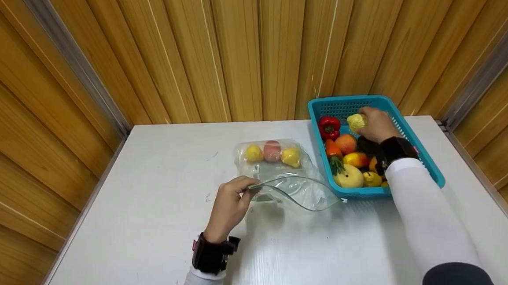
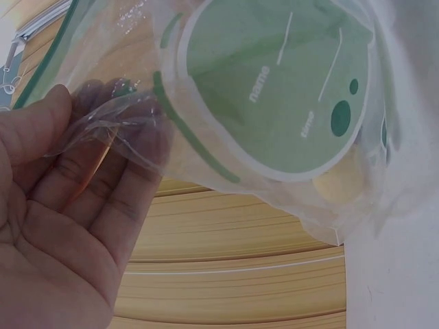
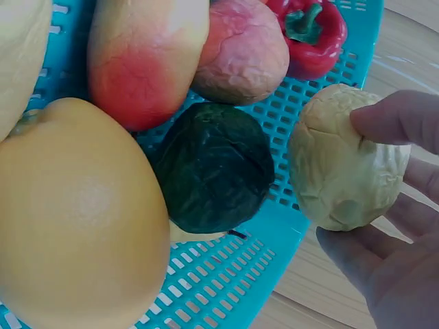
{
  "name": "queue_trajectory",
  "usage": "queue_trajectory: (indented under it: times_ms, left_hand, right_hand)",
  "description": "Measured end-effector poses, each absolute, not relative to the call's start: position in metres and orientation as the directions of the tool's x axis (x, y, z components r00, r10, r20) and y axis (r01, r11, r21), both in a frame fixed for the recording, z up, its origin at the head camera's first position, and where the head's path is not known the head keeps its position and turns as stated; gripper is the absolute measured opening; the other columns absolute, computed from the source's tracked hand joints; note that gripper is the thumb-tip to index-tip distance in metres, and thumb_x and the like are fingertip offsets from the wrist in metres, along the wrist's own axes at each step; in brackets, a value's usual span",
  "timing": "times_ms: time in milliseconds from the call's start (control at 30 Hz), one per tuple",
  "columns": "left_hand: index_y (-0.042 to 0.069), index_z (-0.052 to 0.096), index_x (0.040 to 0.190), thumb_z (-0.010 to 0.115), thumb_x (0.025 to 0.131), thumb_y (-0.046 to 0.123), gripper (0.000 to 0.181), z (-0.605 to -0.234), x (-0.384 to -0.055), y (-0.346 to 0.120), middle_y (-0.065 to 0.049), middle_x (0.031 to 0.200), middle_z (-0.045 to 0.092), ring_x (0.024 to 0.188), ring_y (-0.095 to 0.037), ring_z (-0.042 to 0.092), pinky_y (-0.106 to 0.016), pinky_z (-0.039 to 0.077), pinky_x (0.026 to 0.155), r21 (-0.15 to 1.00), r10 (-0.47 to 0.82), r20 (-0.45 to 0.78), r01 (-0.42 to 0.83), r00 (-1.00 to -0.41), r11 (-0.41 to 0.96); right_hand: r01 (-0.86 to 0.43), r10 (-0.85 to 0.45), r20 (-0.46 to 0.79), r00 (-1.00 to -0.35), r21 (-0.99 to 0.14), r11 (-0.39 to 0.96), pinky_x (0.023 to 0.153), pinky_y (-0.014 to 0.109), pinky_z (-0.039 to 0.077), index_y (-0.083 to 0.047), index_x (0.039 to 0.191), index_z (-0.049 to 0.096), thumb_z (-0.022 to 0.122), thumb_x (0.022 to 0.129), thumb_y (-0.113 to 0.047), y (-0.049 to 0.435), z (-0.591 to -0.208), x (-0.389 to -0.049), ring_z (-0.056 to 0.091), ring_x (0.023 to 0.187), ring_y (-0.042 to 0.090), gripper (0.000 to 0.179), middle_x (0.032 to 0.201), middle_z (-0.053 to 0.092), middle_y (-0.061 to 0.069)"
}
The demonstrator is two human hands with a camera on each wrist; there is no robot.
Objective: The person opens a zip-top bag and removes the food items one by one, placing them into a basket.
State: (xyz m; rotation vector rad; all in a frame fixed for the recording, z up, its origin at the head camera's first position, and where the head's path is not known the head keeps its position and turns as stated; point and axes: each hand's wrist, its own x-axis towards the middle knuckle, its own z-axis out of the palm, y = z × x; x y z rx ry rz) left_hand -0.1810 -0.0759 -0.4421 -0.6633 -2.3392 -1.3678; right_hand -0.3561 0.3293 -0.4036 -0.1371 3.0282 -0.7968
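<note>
My left hand point(image 1: 231, 205) pinches one end of the mouth of a clear zip bag point(image 2: 274, 89), whose green-edged opening gapes. In the left wrist view, the thumb and fingertips have the thin film between them. Two yellow fruits point(image 1: 253, 153) and a reddish fruit point(image 1: 272, 151) lie inside the bag's far end. Over the far part of a blue basket point(image 1: 353, 100), my right hand point(image 1: 378, 124) grips a pale yellow, wrinkled round piece of produce point(image 3: 348, 161). Its exact kind is unclear. Below that hand sits a dark green wrinkled ball point(image 3: 216, 168).
The basket also holds a red bell pepper point(image 1: 329, 127), a peach-coloured fruit point(image 1: 346, 144), a carrot point(image 1: 333, 148), a large pale round fruit point(image 1: 348, 176) and several other pieces. It stands on the white table point(image 1: 152, 201), right of the bag. Wood-look panels point(image 1: 239, 51) rise behind.
</note>
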Motion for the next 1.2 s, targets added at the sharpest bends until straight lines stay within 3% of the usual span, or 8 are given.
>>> queue_trajectory:
  times_ms: [233,467,600,700,967,1200]
  left_hand:
    - [0.001,0.080,0.096,0.067,0.093,-0.008,0.016,-0.443,-0.181,-0.075,-0.002,0.090,0.076,0.081,-0.010,0.065,-0.026,0.055,0.072,0.716,0.217,0.521,0.562,-0.825,0.415]
    - [0.003,0.080,0.097,0.069,0.092,-0.008,0.016,-0.443,-0.181,-0.075,-0.002,0.091,0.076,0.082,-0.010,0.066,-0.027,0.056,0.073,0.708,0.216,0.537,0.575,-0.815,0.410]
    - [0.003,0.080,0.096,0.070,0.092,-0.006,0.014,-0.443,-0.181,-0.074,-0.002,0.090,0.076,0.080,-0.011,0.065,-0.027,0.055,0.071,0.702,0.216,0.544,0.581,-0.810,0.412]
    - [0.004,0.080,0.096,0.071,0.092,-0.005,0.013,-0.442,-0.180,-0.074,-0.002,0.091,0.076,0.080,-0.011,0.065,-0.027,0.055,0.071,0.702,0.216,0.543,0.580,-0.812,0.415]
    - [0.003,0.080,0.096,0.069,0.093,-0.006,0.014,-0.441,-0.179,-0.075,-0.002,0.091,0.075,0.082,-0.010,0.065,-0.028,0.056,0.073,0.699,0.221,0.533,0.573,-0.816,0.429]
    - [0.003,0.080,0.096,0.070,0.093,-0.004,0.013,-0.442,-0.180,-0.075,-0.002,0.091,0.075,0.082,-0.010,0.065,-0.028,0.056,0.074,0.704,0.222,0.526,0.566,-0.821,0.429]
  right_hand:
    - [-0.064,-0.092,-0.031,-0.995,-0.503,0.862,0.114,0.067,0.032,0.012,0.151,0.038,0.061,0.097,-0.002,0.333,-0.398,-0.353,0.037,0.137,0.054,0.060,0.152,0.036,0.039]
    - [-0.074,-0.091,-0.007,-0.996,-0.528,0.846,0.105,0.063,0.042,0.009,0.150,0.042,0.053,0.100,-0.006,0.332,-0.388,-0.343,0.047,0.119,0.047,0.053,0.155,0.036,0.037]
    - [-0.103,-0.111,0.017,-0.994,-0.532,0.840,0.111,0.065,0.037,0.008,0.149,0.044,0.055,0.103,-0.009,0.327,-0.378,-0.333,0.043,0.131,0.050,0.050,0.155,0.037,0.035]
    - [-0.156,-0.135,0.078,-0.988,-0.535,0.830,0.114,0.066,0.033,0.008,0.147,0.047,0.056,0.102,-0.008,0.319,-0.369,-0.322,0.039,0.139,0.051,0.048,0.153,0.041,0.034]
    - [-0.377,-0.202,0.362,-0.910,-0.520,0.766,0.110,0.065,0.038,0.010,0.139,0.055,0.060,0.100,-0.002,0.293,-0.352,-0.282,0.049,0.131,0.050,0.042,0.142,0.054,0.034]
    - [-0.473,-0.228,0.469,-0.853,-0.512,0.717,0.109,0.065,0.041,0.006,0.138,0.059,0.062,0.100,-0.001,0.266,-0.340,-0.238,0.053,0.130,0.046,0.039,0.142,0.058,0.027]
